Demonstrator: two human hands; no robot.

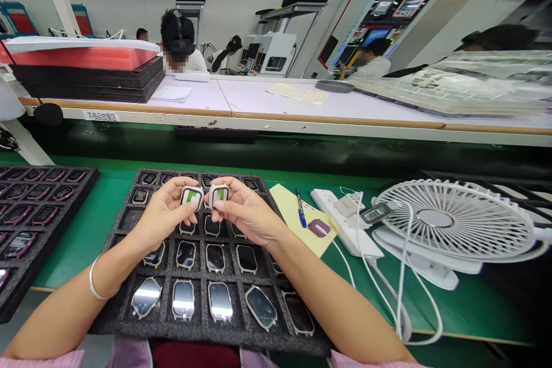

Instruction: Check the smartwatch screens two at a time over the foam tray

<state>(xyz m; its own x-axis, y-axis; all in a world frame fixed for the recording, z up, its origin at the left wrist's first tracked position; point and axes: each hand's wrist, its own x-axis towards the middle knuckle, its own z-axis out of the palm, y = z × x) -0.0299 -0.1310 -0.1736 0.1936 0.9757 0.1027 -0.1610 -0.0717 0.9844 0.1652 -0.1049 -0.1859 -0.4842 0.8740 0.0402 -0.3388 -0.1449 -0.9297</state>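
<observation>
My left hand (173, 207) pinches a pale-framed smartwatch case (192, 198) whose lit screen is partly green. Beside it, my right hand (237, 207) grips a second smartwatch case (219, 195), also lit green and white. The two watch cases are held side by side, screens facing me, close above a black foam tray (129, 322). Rows of similar strapless watch cases lie in the tray's square pockets, among them one with a shiny dark screen (220, 301). My wrists and hands cover some of the pockets.
At left lies another foam tray (41, 244) of purple-framed watch cases. To the right are yellow paper (280, 201), a blue marker (301, 210), a purple watch case (319, 228), a power strip (345, 224), a white fan (452, 221) and loose cables. A raised shelf (259, 100) runs across the back; people sit beyond.
</observation>
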